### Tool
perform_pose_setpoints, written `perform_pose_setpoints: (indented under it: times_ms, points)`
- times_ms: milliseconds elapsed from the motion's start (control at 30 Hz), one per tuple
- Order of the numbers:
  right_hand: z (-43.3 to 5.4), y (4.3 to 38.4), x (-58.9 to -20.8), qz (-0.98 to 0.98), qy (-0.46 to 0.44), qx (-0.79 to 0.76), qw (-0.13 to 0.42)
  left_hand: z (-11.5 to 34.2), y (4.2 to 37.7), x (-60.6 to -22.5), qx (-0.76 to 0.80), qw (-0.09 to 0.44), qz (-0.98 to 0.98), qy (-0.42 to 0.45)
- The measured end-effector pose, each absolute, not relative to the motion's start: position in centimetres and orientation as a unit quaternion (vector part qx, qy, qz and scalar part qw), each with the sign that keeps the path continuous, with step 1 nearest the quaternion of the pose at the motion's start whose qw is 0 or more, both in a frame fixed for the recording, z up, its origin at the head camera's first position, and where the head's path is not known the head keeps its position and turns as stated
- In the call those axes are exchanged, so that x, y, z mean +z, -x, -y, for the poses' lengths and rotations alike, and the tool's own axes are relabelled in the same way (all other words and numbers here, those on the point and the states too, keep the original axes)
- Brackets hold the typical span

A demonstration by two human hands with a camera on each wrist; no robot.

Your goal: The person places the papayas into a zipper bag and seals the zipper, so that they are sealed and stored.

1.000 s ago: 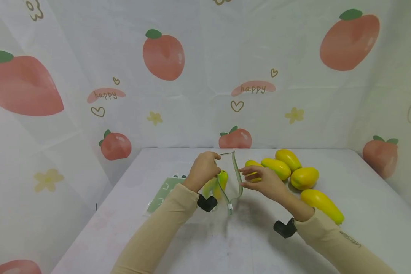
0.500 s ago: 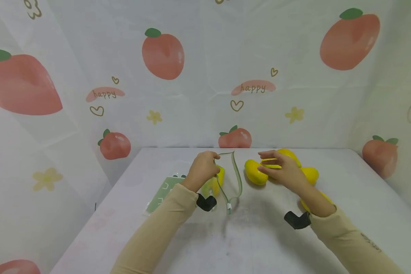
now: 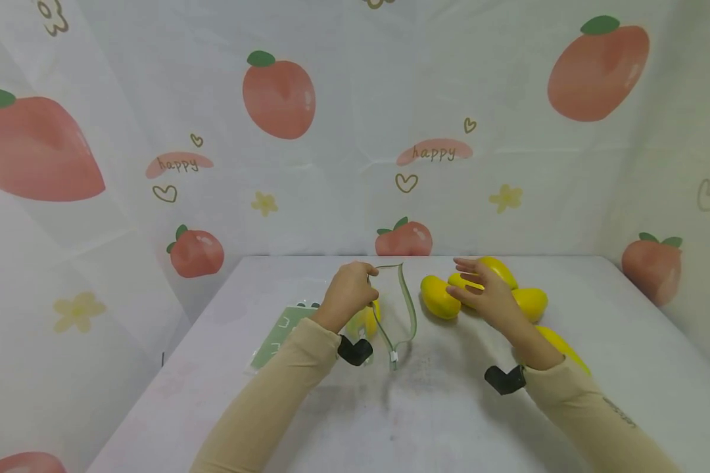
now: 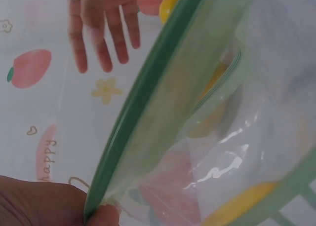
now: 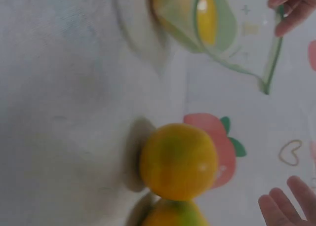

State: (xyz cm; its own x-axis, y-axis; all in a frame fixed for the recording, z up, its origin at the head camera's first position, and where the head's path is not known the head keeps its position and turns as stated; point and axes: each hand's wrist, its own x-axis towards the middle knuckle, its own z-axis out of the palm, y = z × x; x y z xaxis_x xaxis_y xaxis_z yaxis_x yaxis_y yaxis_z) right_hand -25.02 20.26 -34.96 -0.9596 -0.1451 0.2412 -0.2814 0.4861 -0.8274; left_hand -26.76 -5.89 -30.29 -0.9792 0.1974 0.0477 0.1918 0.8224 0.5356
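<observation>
Pinched the green-rimmed bag (image 4: 148, 88) of yellow fruit (image 3: 369, 320) in the left hand (image 3: 349, 293), toward the table's (image 3: 426, 414) far edge; spread the right hand (image 3: 490, 293), released, near loose mangoes (image 3: 440, 297) toward the far right corner.

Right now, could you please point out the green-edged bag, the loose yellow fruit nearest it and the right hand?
Green-edged bag (image 4: 149, 88), left wrist view: on its green rim.
Loose yellow fruit (image 3: 438, 298), head view: middle of its visible surface.
Right hand (image 3: 488, 294), head view: middle of the hand.
</observation>
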Motion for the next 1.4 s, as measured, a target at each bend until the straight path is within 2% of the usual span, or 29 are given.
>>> perform_pose_setpoints:
  times_ms: [667,900,1400]
  points:
    - [-18.8,29.4,-38.8,0.909,-0.071,0.411,0.024,5.9,26.7,-30.4,0.281,-0.004,-0.953,-0.111]
    - [-18.4,30.2,-39.5,0.918,-0.066,0.391,0.018,5.9,26.8,-30.4,0.277,-0.005,-0.954,-0.111]
    - [-17.5,30.8,-39.8,0.927,-0.036,0.371,-0.049,5.9,26.8,-30.4,0.275,0.003,-0.956,-0.099]
